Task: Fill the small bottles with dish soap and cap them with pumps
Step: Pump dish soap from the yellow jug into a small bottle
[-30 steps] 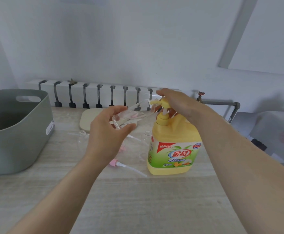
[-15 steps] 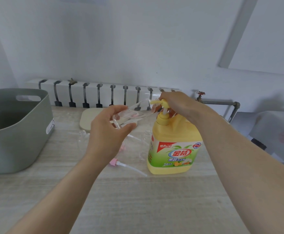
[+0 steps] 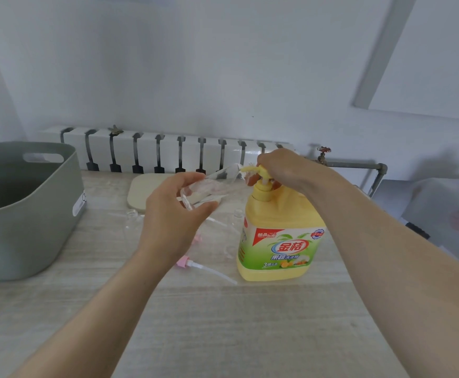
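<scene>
A big yellow dish soap bottle (image 3: 277, 241) stands on the table, right of centre. My right hand (image 3: 283, 167) lies on its yellow pump head (image 3: 261, 170), fingers curled over the top. My left hand (image 3: 171, 214) grips a small clear bottle (image 3: 212, 184), tilted on its side, its mouth at the pump's spout. Two more small clear bottles stand upright on the table: one (image 3: 131, 222) left of my hand, one (image 3: 236, 216) beside the soap bottle. A pink pump with a long tube (image 3: 195, 264) lies in front; another pink pump is mostly hidden by my left hand.
A grey plastic tub (image 3: 32, 214) stands at the left edge of the table. A beige flat lid or board (image 3: 143, 192) lies at the back. A white radiator (image 3: 168, 151) and a pipe with a valve (image 3: 324, 154) run along the wall.
My right hand has sunk a little with the pump head on the soap bottle. The left hand and its small bottle have stayed at the spout.
</scene>
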The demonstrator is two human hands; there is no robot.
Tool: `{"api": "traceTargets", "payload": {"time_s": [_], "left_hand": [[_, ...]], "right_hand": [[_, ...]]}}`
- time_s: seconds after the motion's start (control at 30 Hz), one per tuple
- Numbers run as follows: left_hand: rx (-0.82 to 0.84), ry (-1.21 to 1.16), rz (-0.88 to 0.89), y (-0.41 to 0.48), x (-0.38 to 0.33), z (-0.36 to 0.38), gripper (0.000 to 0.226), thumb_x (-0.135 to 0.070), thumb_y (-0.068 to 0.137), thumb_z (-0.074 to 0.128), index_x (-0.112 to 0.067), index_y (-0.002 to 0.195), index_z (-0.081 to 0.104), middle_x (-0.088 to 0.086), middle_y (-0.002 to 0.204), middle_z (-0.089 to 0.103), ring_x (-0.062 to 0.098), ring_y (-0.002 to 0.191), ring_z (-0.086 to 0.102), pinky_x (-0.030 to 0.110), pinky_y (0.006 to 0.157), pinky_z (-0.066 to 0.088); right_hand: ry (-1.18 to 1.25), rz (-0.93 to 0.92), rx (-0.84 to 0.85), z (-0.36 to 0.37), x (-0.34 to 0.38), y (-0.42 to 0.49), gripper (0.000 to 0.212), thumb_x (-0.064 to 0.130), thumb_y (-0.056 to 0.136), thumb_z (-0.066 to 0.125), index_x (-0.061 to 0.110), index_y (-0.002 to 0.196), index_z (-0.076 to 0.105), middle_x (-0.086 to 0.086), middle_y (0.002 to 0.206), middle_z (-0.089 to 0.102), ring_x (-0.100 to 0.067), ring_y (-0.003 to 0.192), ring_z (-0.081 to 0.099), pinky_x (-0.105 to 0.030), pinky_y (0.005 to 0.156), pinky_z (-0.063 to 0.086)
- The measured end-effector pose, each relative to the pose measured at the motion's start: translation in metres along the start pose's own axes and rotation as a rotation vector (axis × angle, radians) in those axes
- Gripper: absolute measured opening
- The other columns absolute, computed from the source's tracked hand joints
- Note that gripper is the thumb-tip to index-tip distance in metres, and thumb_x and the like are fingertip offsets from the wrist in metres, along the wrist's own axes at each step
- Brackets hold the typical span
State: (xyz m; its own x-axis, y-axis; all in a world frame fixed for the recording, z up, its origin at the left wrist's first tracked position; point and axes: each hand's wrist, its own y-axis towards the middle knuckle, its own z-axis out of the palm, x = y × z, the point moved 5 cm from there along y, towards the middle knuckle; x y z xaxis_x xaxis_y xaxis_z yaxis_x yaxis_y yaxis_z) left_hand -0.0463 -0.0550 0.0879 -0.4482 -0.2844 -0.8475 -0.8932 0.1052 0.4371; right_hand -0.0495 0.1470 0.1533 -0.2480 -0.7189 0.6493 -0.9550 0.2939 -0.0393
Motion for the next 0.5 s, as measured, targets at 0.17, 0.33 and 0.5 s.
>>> {"api": "traceTargets", "payload": {"time_s": [0.17, 0.33, 0.5], "left_hand": [[0.002, 0.006, 0.006, 0.000, 0.000, 0.000, 0.046, -0.027, 0.075, 0.082, -0.039, 0.113, 0.060, -0.026, 0.102, 0.054, -0.019, 0.080, 0.051, 0.002, 0.064, 0.041], [0.006, 0.002, 0.011, 0.000, -0.001, -0.001, 0.046, -0.028, 0.077, 0.081, -0.039, 0.116, 0.059, -0.024, 0.103, 0.055, -0.019, 0.079, 0.050, -0.003, 0.064, 0.038], [0.002, 0.006, 0.001, 0.004, -0.003, -0.001, 0.046, -0.031, 0.076, 0.081, -0.041, 0.115, 0.059, -0.020, 0.107, 0.059, -0.008, 0.082, 0.054, -0.003, 0.064, 0.038]], "right_hand": [[0.002, -0.008, 0.017, -0.002, -0.002, -0.004, 0.031, 0.013, 0.097, 0.034, 0.011, 0.069, 0.047, 0.016, 0.041, 0.058, -0.009, 0.060, 0.042, -0.010, 0.040, 0.037], [0.073, -0.050, 0.052, -0.004, -0.002, -0.011, 0.041, 0.028, 0.098, 0.033, 0.011, 0.077, 0.064, 0.023, 0.047, 0.061, -0.006, 0.070, 0.051, -0.017, 0.052, 0.035], [0.132, -0.044, 0.017, -0.008, 0.000, -0.014, 0.044, 0.032, 0.098, 0.036, 0.020, 0.065, 0.062, 0.017, 0.043, 0.059, -0.008, 0.064, 0.050, -0.020, 0.053, 0.034]]}}
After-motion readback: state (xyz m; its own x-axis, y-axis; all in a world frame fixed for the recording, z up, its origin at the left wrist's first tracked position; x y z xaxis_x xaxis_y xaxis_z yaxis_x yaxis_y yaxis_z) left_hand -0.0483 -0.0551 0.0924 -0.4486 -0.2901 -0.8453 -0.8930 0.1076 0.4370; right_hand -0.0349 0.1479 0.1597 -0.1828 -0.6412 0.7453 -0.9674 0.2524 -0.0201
